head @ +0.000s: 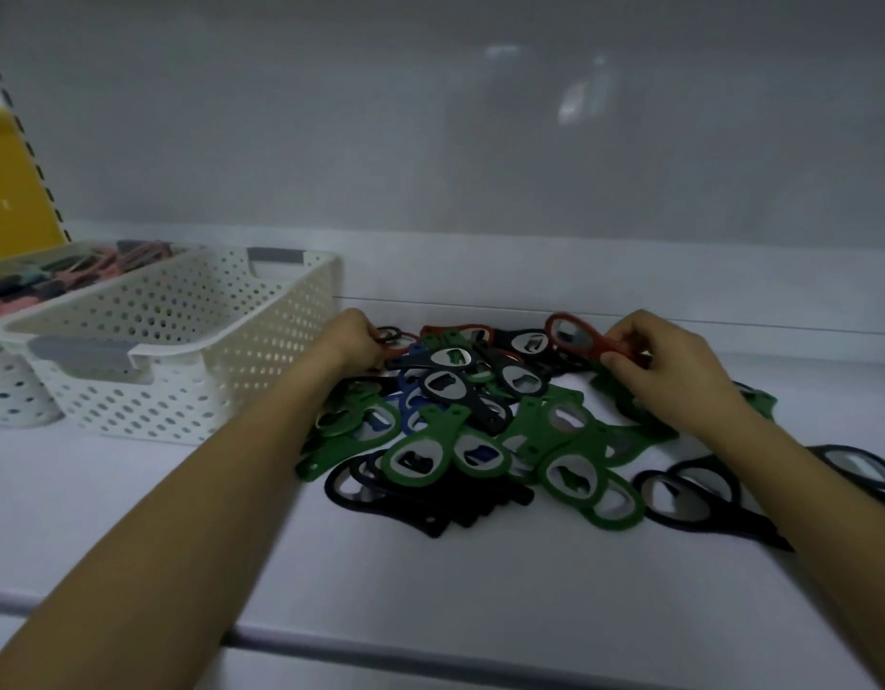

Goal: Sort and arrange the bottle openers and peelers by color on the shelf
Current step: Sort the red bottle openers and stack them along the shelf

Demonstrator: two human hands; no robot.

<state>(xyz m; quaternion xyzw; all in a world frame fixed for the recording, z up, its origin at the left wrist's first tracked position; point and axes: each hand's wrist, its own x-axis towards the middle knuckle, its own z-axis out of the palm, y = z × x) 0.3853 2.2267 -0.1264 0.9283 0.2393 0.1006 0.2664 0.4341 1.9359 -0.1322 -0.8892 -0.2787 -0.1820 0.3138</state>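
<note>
1. Spreading over centre of white shelf (480, 580): pile of green, black, blue and red bottle openers (460, 430).
2. Standing left of pile: white perforated basket (181, 341).
3. Clamped on red opener (580, 341) at pile's back right: right hand (679, 376) fingers.
4. Curled round back-left opener (393, 338): left hand (353, 341) fingers.

The white shelf (430, 580) carries a loose pile of openers (480, 430), green, black, blue and red, heaped over one another from its middle to the right. At the left stands a white perforated basket (181, 351), near the pile, with a second basket (12, 400) close behind it.
</note>
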